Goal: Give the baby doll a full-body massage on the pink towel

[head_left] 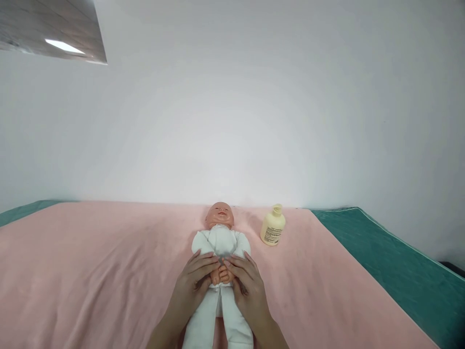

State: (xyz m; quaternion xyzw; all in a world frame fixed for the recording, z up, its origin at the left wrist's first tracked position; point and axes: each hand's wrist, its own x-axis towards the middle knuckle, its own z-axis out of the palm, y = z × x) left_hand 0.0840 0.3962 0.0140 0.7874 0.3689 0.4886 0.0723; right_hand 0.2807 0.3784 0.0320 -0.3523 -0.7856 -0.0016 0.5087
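A baby doll (222, 238) in a white outfit lies on its back on a pink cloth, its head towards the wall. My left hand (192, 281) curls over the doll's arm on the left, fingers on the sleeve and wrist, thumb underneath. On the other side my right hand (250, 286) grips the opposite arm the same way. Between my fingertips the doll's two small hands (222, 275) meet over its belly. My palms cover parts of its sleeves and hips. The doll's feet fall outside the view.
To the right of the doll's head stands a pale yellow pump bottle (273, 227) with printed text. The pink cloth (109, 261) is wrinkled on the left and lies over a green surface (392, 261). Behind rises a white wall (232, 106), with a mirror-like panel (54, 29) at upper left.
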